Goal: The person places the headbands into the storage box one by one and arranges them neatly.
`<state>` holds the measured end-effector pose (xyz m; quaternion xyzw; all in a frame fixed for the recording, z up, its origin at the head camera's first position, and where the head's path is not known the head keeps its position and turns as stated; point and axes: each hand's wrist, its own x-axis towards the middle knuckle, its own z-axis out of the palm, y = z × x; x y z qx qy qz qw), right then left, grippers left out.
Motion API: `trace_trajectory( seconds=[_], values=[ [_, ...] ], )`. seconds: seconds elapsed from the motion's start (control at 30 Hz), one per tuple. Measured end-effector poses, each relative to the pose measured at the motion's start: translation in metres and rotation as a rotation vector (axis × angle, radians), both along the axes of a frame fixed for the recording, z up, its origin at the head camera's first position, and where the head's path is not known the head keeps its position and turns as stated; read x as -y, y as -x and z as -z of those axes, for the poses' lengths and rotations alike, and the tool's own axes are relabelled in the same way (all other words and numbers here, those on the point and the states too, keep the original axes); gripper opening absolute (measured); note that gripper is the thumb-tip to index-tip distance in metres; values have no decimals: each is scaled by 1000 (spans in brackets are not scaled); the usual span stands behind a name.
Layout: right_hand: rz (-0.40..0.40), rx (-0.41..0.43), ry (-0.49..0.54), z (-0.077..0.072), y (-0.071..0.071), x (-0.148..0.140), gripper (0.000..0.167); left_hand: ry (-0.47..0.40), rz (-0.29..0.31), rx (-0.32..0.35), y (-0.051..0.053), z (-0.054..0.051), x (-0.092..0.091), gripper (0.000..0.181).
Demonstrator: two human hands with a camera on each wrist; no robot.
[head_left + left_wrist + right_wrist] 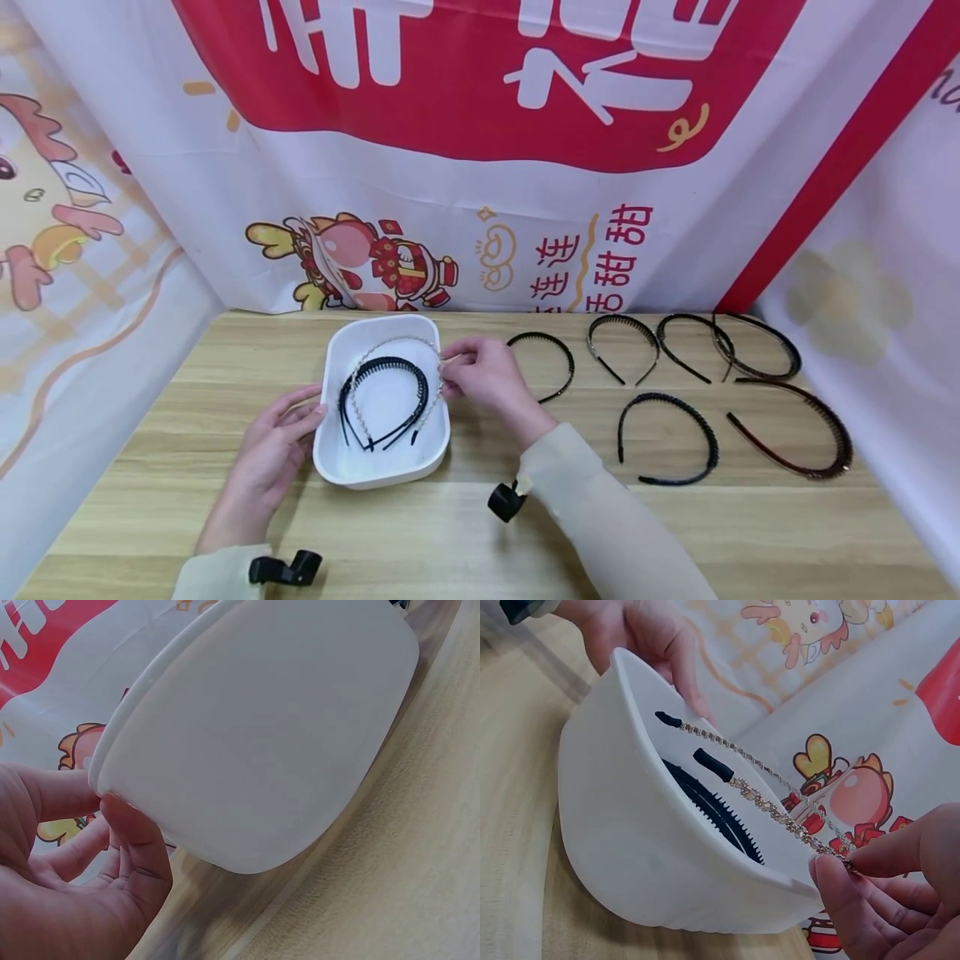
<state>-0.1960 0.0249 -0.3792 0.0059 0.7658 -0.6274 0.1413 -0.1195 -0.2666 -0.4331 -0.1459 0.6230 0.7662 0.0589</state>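
My left hand (279, 440) pinches the left rim of a white plastic tub (381, 481) between thumb and fingers; the left wrist view shows this grip on the tub wall (262, 735) closely. At the tub's right edge, my right hand (483, 373) pinches one side of a thin beaded headband (769, 813) between thumb and index finger. Its black-tipped ends hang over the tub's inside in the right wrist view. Below it, black toothed headbands (387, 363) lie in the tub, overlapping, so I cannot tell exactly how many.
Several more headbands lie on the wooden table (465, 533) to the right, among them a dark blue one (708, 433) and a brown one (838, 425). A black headband (558, 343) lies just beyond my right hand. A printed cloth (480, 192) hangs behind the table.
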Motion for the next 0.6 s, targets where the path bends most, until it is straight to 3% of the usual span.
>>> trace_trajectory(
  seconds=[0.3, 0.6],
  values=[
    [-15, 24, -76, -5, 11, 15, 17, -15, 1, -39, 0, 1, 0, 29],
    [-25, 18, -113, -6, 18, 27, 16, -16, 0, -30, 1, 3, 0, 30]
  ],
)
